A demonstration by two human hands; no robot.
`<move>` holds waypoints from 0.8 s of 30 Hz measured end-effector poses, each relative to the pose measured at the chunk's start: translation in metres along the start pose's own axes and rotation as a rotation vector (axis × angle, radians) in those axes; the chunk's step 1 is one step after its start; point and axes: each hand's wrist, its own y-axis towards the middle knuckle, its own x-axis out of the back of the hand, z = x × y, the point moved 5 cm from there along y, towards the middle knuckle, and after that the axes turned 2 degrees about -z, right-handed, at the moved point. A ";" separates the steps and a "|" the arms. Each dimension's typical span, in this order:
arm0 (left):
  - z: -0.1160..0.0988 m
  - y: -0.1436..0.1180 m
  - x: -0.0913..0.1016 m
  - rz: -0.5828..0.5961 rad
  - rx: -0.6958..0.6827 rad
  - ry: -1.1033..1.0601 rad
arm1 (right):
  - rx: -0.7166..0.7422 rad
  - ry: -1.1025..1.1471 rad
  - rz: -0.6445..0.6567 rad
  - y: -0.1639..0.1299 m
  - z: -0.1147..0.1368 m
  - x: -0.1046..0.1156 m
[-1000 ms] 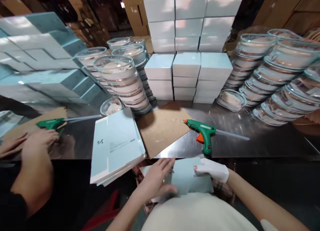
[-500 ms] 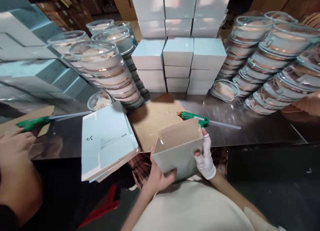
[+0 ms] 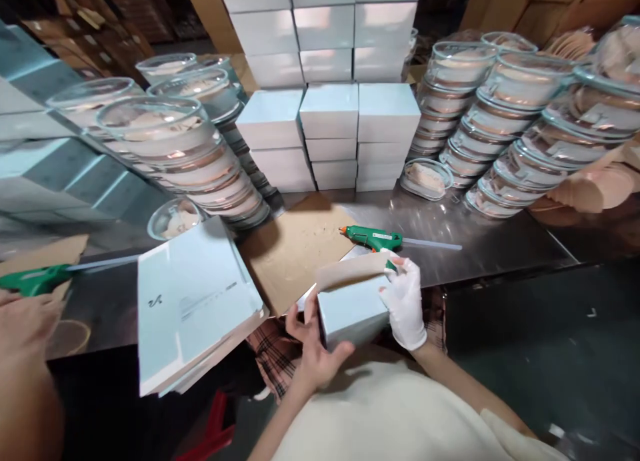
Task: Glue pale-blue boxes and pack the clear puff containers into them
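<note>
A small light-blue cardboard box (image 3: 356, 308) rests close to my lap at the table's front edge, with a pale flap standing up along its far side. My left hand (image 3: 316, 348) grips the box's left end, its thumb along the near side and its fingers around the corner. In a white fingerless glove, my right hand (image 3: 406, 304) pinches the right end of the box near the flap. A green glue gun (image 3: 373, 237) with an orange nozzle and a clear glue stick lies just beyond the box on the table.
Flat light-blue box blanks (image 3: 195, 301) lie stacked at left. A brown cardboard sheet (image 3: 295, 241) covers the table's middle. Finished boxes (image 3: 330, 114) rise behind it, flanked by stacks of clear round containers (image 3: 180, 154). At far left, a co-worker's hand (image 3: 25, 321) holds another glue gun.
The box has turned so a light-blue face is up where its open inside showed. My right hand has moved up to the far flap. The whole view has shifted slightly.
</note>
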 end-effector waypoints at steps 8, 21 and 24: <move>0.004 0.023 0.051 -0.055 0.050 0.058 | -0.007 -0.626 0.070 0.066 0.010 0.040; 0.010 0.038 0.048 -0.207 0.186 -0.036 | -0.556 -0.489 0.219 0.093 -0.036 0.036; -0.001 0.049 0.038 -0.166 0.151 -0.048 | -0.435 -0.306 0.046 0.080 -0.012 0.037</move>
